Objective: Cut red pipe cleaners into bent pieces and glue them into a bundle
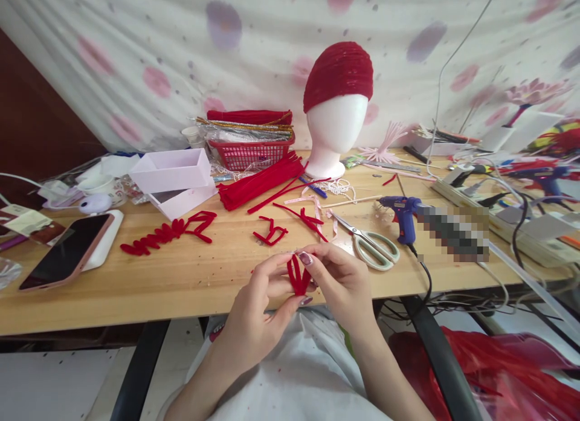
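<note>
Fingers of the left hand are clamped on a bent red fuzzy strip, the thumb at its lower end. The right hand has its thumb and fingertips together at the strip's upper end, so the piece sits upright between the 2 hands, at the near edge of the desk.

Just beyond the hands lie a small bent red piece and a branching red piece. To their right are scissors with pale green handles, then a blue glue gun with its black cord running off the near edge.

Farther left, a row of red loops lies flat, with a phone beyond it on the left. A thick bundle of red strips lies in front of a red basket. Beside that stands a white mannequin head wearing a red covering. At the back hangs a flowered curtain.
</note>
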`<state>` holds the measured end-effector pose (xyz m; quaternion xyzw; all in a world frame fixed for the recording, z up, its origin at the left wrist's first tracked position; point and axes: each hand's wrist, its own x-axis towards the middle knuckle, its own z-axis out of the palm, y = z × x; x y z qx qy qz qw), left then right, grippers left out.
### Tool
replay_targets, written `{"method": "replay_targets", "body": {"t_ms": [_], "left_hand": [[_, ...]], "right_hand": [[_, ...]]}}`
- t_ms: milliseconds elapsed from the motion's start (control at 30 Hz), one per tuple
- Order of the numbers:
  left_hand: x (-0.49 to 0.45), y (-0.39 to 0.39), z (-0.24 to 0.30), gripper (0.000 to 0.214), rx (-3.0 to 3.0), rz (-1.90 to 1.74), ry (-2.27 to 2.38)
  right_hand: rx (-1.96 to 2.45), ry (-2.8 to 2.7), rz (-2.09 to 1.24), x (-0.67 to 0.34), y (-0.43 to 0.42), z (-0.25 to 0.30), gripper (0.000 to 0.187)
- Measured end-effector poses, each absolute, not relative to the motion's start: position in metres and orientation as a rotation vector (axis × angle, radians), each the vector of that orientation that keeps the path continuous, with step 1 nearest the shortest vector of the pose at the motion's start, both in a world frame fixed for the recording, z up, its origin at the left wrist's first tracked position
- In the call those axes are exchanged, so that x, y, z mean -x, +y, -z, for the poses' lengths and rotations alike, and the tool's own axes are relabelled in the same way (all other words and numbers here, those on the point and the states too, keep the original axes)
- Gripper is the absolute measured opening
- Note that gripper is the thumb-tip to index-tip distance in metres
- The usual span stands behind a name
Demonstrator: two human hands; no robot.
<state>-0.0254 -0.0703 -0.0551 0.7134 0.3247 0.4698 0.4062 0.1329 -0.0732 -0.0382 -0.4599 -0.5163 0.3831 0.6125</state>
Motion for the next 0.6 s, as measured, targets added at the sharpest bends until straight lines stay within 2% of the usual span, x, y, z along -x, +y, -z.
{"method": "replay_targets", "body": {"t_ms": [133,233,300,433,600], "left_hand": [[0.026,-0.069,0.059,0.049,-1.816,-1.209,0.864],[0.027,-0.067,0.062,0.048,-1.871,-1.222,0.883],[0.027,-0.065,0.063,0.056,-1.93,-1.254,0.859],[0.027,-0.062,0.056,0.088,-1.997,-1.206,0.87],[0.029,-0.062,0.048,0.089,-2.04,-1.09,0.892]], "right_hand": [[1.045,-1.099,-0.995,-0.132,-0.07,0.037,0.033],[1.059,-1.063,-1.076,-0.133,-0.067,0.038,0.037],[1.074,-1.052,-1.117,-0.134,-0.067,0.04,0.036],[1.034,-1.0,-1.205,-0.134,-0.067,0.04,0.034],[0.983,-1.02,-1.219,-0.133,-0.068,0.037,0.03]]}}
